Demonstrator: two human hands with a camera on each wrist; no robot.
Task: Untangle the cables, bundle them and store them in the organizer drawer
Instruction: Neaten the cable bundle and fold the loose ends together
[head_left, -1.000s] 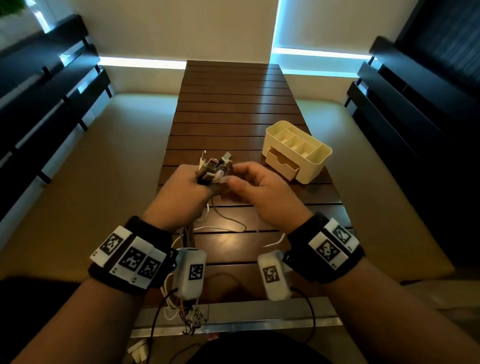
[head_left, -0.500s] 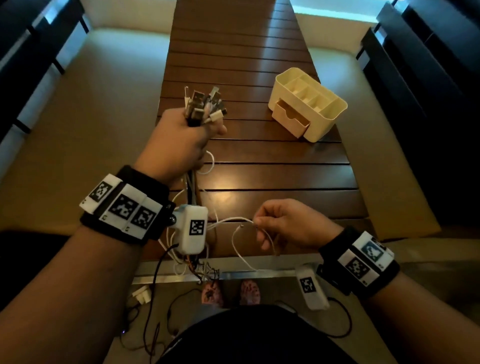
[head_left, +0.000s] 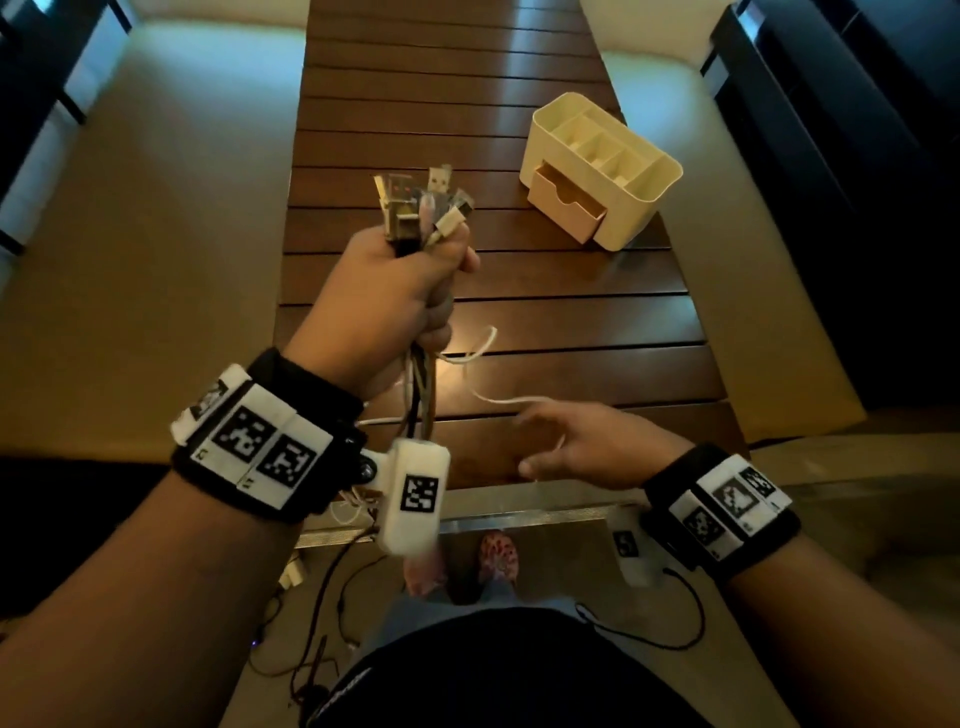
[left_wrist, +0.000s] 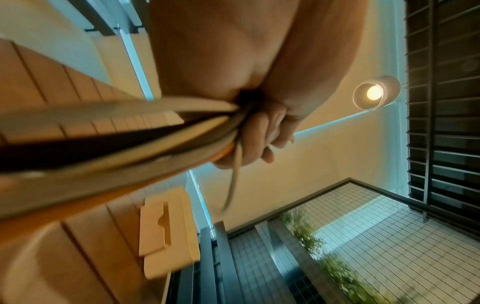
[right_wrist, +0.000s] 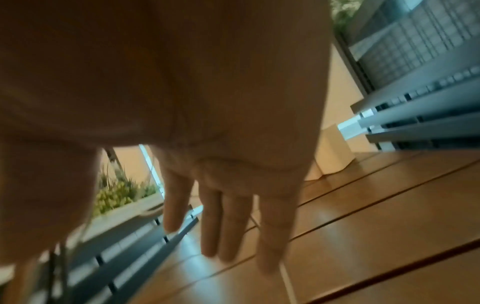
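Left hand (head_left: 384, 296) fists cables (head_left: 421, 208); right hand (head_left: 587, 447) spread. Comb loose white cable (head_left: 483, 353) straight, avoid snagging plugs.

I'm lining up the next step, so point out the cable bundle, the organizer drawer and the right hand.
cable bundle (head_left: 415, 208), head view, on the plug ends above the fist.
organizer drawer (head_left: 566, 210), head view, on its front panel.
right hand (head_left: 587, 447), head view, on its back.

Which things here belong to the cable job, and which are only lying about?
Job: cables gripped in left hand; loose white cable by open right hand; organizer with open drawer.

Lying about: wall lamp; plants.
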